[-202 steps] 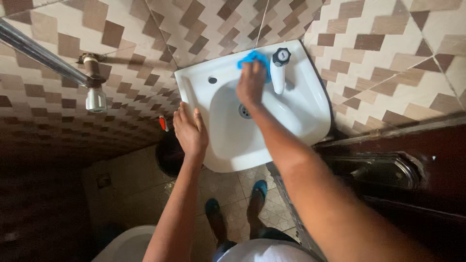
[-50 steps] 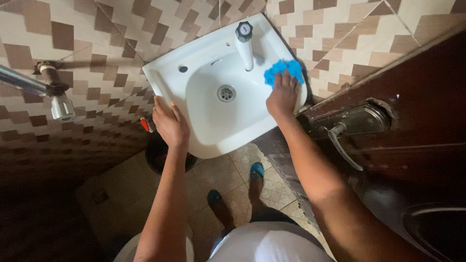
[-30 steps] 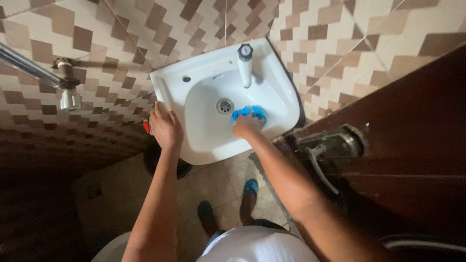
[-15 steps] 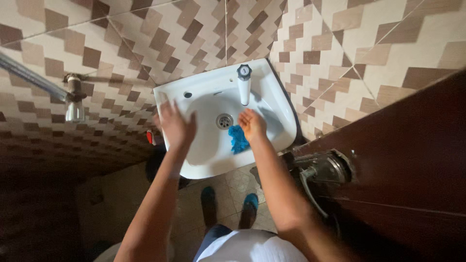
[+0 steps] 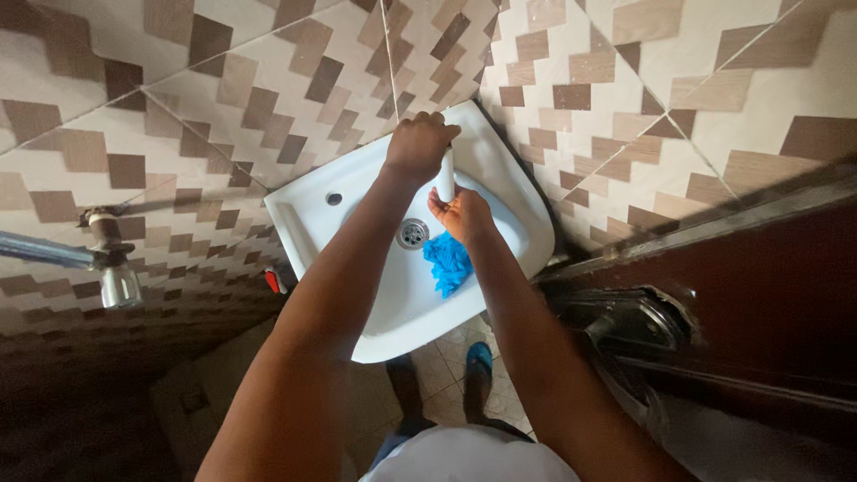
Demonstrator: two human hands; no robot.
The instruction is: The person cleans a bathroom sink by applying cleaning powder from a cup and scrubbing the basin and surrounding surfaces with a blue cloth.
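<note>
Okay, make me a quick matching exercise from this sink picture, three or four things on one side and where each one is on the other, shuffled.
Things:
1. left hand
2. right hand
3. blue cloth
4. drain

Places:
A. lying in the basin, beside the drain
B. on top of the tap
C. bottom of the basin, bare
D. cupped under the spout

Pairs: 1-B, 2-D, 3-A, 4-C

The left hand point(image 5: 418, 145) has left the basin rim and now grips the white tap point(image 5: 445, 181). The right hand point(image 5: 461, 214) has let go of the blue cloth point(image 5: 446, 263), which lies in the bowl, and is cupped under the spout.
</note>
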